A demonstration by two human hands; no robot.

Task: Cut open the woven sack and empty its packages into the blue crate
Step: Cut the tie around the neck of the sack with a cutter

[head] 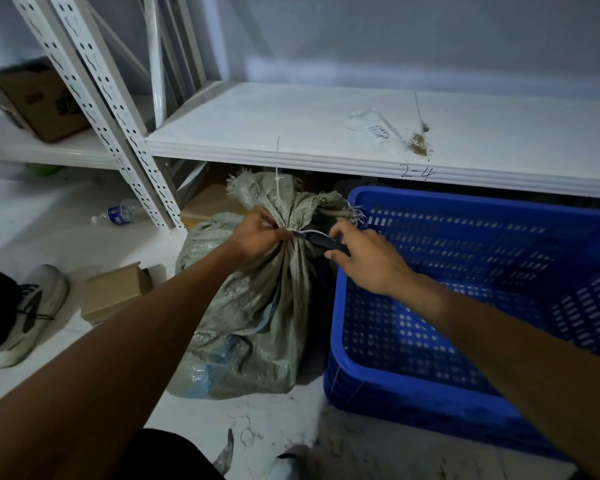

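A grey-green woven sack (pixel 257 306) stands upright on the floor, its neck cinched by a white zip tie (pixel 277 174) whose tail sticks up. My left hand (pixel 257 235) grips the sack's neck at the tie. My right hand (pixel 364 261) holds a dark-handled cutter (pixel 323 242) with its tip at the tie's loop. The blue perforated crate (pixel 465 306) sits just right of the sack, touching it, and looks empty.
A white metal shelf (pixel 361 140) runs above the sack and crate, with scraps and a label on it. A small cardboard box (pixel 113 292), a water bottle (pixel 118 213) and a shoe (pixel 28 313) lie on the floor at left. Debris lies on the floor in front.
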